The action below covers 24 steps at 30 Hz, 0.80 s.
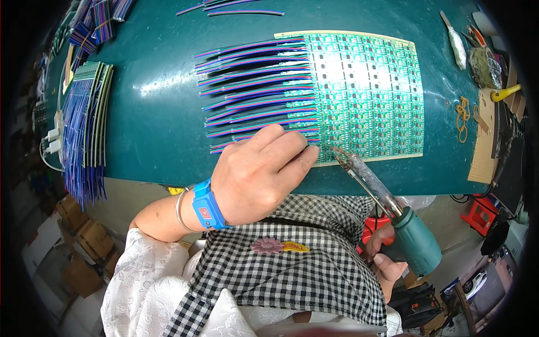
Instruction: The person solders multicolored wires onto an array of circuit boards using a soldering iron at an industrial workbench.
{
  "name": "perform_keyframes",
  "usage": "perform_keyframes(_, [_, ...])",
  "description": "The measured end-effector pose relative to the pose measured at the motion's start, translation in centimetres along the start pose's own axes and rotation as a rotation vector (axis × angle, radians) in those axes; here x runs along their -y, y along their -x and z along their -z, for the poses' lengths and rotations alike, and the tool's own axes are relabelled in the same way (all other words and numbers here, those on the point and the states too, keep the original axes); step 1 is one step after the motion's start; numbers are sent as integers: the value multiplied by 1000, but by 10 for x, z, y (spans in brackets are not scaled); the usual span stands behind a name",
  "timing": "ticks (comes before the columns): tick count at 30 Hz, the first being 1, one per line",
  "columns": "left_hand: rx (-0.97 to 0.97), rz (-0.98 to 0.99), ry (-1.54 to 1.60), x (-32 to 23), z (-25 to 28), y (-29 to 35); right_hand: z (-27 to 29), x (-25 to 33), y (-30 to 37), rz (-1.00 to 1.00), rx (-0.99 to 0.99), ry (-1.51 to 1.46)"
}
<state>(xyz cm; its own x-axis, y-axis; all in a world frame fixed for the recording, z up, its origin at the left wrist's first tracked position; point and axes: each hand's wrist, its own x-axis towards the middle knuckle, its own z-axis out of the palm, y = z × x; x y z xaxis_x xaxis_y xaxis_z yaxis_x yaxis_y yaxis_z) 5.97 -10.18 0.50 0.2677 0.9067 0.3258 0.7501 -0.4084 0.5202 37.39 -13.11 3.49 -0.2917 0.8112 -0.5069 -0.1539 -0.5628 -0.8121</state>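
A green panel of small circuit boards (365, 95) lies on the dark green table (151, 129). Rows of multicoloured ribbon wires (252, 84) run left from its edge. My left hand (261, 171), with a blue wrist strap (205, 205), presses its fingers on the lowest wires at the panel's bottom left corner. My right hand (384, 255) grips the green handle of a soldering iron (393, 216), whose tip rests near the panel's lower edge, just right of my left fingertips.
A stack of finished panels with wires (84, 123) sits at the table's left edge. Loose wires (236, 8) lie at the top. Rubber bands (463, 115), a tip cleaner (484, 66) and tools are at the right. Cardboard boxes (84, 236) stand on the floor.
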Motion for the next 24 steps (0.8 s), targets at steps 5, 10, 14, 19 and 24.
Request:
perform_keyframes(5, [2,-4,6,1,0,1,6,-5,4,-54,-37,23])
perform_keyframes(10, [5,-12,13,3,-1,0,14,-20,-1,47,-19,185])
perform_keyframes(14, [-2,-12,26,3,-2,1,15,-23,-2,80,16,259])
perform_keyframes(19, [-3,-9,22,3,-1,0,7,-11,-3,54,-21,-4])
perform_keyframes(24, [1,-17,-15,1,0,-1,6,-4,2,-15,-47,42])
